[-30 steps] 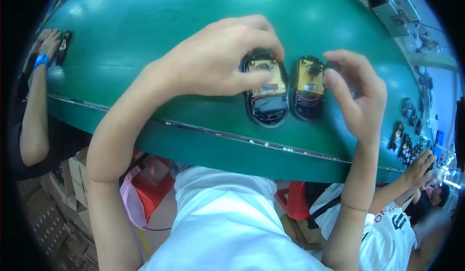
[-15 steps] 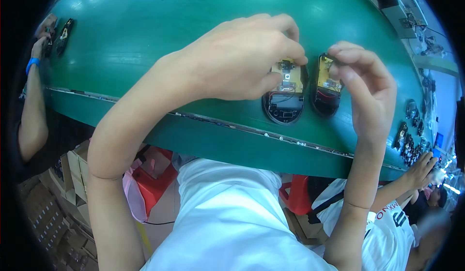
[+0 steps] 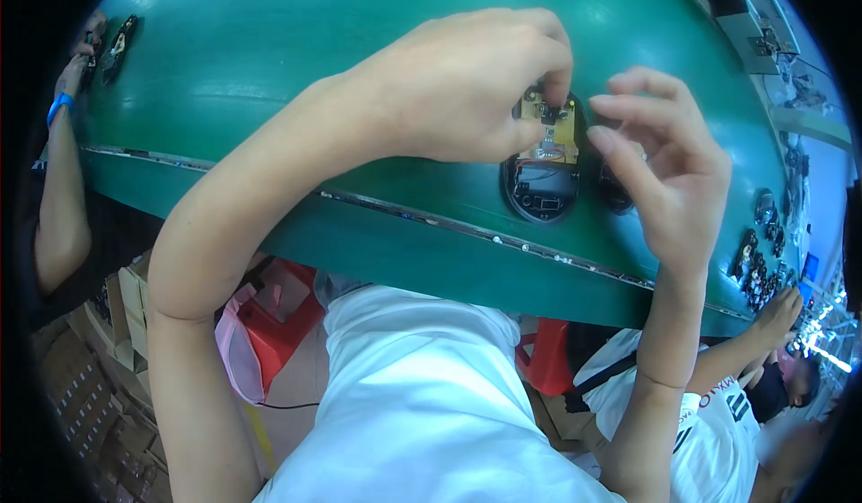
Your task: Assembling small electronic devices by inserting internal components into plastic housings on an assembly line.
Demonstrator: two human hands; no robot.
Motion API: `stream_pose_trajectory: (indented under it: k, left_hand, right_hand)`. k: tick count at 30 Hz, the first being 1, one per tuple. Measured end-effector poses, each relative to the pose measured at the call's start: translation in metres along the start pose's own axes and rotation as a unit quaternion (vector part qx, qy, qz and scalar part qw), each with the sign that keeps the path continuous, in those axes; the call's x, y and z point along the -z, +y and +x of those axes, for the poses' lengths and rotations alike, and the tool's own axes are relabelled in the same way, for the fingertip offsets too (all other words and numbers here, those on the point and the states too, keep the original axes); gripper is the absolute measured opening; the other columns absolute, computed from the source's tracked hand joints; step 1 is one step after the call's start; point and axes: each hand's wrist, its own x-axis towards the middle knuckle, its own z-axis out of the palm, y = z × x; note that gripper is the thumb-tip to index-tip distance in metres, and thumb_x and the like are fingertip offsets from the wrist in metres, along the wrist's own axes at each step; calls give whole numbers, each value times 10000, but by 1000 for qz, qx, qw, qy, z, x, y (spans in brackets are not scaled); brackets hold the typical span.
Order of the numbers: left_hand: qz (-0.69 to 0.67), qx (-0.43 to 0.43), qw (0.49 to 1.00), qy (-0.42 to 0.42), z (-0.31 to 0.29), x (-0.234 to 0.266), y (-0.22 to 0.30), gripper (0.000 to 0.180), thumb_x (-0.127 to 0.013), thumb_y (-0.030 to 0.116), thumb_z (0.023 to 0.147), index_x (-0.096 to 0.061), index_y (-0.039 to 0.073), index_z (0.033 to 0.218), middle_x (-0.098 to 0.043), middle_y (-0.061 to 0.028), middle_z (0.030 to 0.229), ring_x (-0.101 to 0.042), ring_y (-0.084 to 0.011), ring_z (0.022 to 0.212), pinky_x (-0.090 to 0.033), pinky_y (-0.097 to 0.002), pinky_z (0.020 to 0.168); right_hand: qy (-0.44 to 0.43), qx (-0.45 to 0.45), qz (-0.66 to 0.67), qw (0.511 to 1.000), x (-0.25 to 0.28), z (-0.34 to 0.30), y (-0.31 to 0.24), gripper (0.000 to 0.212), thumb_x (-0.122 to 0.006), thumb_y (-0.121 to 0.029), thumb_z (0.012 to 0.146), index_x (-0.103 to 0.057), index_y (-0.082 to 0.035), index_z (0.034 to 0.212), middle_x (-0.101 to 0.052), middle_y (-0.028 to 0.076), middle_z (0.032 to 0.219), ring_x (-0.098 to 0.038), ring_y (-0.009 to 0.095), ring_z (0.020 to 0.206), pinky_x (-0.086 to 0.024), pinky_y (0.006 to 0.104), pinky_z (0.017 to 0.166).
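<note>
An opened computer mouse, with a yellow circuit board, thin wires and a black lower shell, lies on the green table. My left hand arches over its far left side, fingers curled down and thumb bent toward the board. A small black part shows at the fingertips; whether they grip it is hidden. To the right lies a second opened mouse, mostly covered by my right hand. That hand hovers with thumb and fingers apart, nothing visible between them.
The table's near edge runs across in front of me. At far left, another person's hand works beside a dark mouse part. Several black parts lie at the right, near another person's hand. A red stool stands below.
My right hand has come away from the second mouse's board and its fingers have spread. The first mouse has shifted slightly right, with my left hand still over it.
</note>
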Motion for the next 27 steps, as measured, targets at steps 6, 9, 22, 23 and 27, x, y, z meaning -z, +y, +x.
stream_pose_trajectory:
  k: [6, 9, 22, 23, 27]
  left_hand:
    - [8, 20, 1000, -7, 4, 0, 3, 232, -762, 112, 801, -641, 12, 972, -651, -137, 1196, -654, -328, 1057, -526, -422, 928]
    - [5, 13, 1000, -3, 1, -2, 2, 232, -767, 120, 802, -621, 7, 943, -653, -142, 1188, -654, -337, 1043, -529, -424, 913]
    - [-12, -27, 999, 35, -3, -9, -2, 254, -780, 105, 795, -564, 19, 898, -649, -163, 1136, -640, -358, 1017, -526, -414, 897]
    - [-24, -26, 999, 37, -2, -8, -2, 256, -782, 100, 793, -565, 20, 902, -647, -163, 1130, -639, -354, 1013, -527, -410, 892]
    - [-17, -46, 998, 51, -3, -11, -1, 261, -787, 87, 789, -566, 21, 910, -645, -158, 1121, -639, -347, 1007, -528, -402, 884]
  right_hand:
    - [28, 31, -99, 994, -9, -3, 0, 234, -804, 39, 828, -751, 13, 1054, -741, 103, 1118, -710, 155, 949, -578, 289, 839]
    - [25, 114, -181, 977, -12, 1, 2, 251, -831, 11, 798, -755, -8, 1036, -771, 96, 1032, -738, 202, 927, -585, 310, 817]
    - [25, 115, -230, 966, -16, 2, 7, 235, -848, -44, 792, -774, -40, 1014, -785, 85, 1007, -727, 229, 857, -558, 312, 685]
    - [14, 105, -229, 968, -16, 2, 7, 243, -849, -40, 789, -772, -38, 1019, -785, 88, 1015, -729, 229, 862, -564, 314, 699]
    - [26, 113, -211, 971, -14, 0, 9, 258, -846, -20, 780, -769, -31, 1026, -778, 102, 1023, -735, 236, 878, -579, 328, 737]
